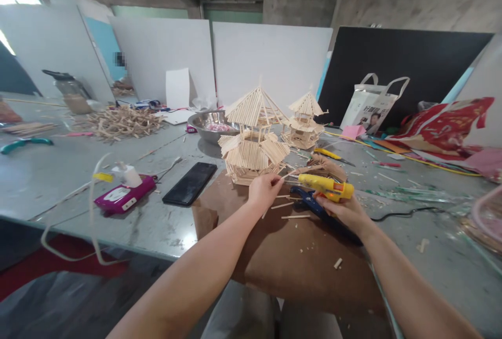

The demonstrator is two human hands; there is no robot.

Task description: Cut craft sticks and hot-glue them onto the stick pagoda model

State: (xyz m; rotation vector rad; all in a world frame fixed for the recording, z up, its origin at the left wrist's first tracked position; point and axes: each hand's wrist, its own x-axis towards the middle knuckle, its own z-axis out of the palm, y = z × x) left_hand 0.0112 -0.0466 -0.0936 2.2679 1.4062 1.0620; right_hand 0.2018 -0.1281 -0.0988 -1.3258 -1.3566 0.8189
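My left hand (pixel 265 190) is closed in a pinch on a thin wooden stick (pixel 289 174). The stick's end lies close to the nozzle of a yellow hot glue gun (pixel 325 184); whether they touch I cannot tell. My right hand (pixel 345 211) is wrapped round the gun's handle. Just behind my left hand stands a pavilion model (pixel 254 145) built of pale sticks, its tiered roof partly open on the right. A smaller, similar model (pixel 304 122) is behind it. Under the glue gun lies a dark blue tool (pixel 314 205), partly hidden by my right hand.
Loose sticks (pixel 296 217) lie on the brown board (pixel 282 255). To the left are a black phone (pixel 190 184), a purple power box (pixel 125 195) and a stick pile (pixel 125 122). A metal bowl (pixel 202 124) and yellow-handled tool (pixel 327 154) sit farther back. A black cable (pixel 408 213) runs right.
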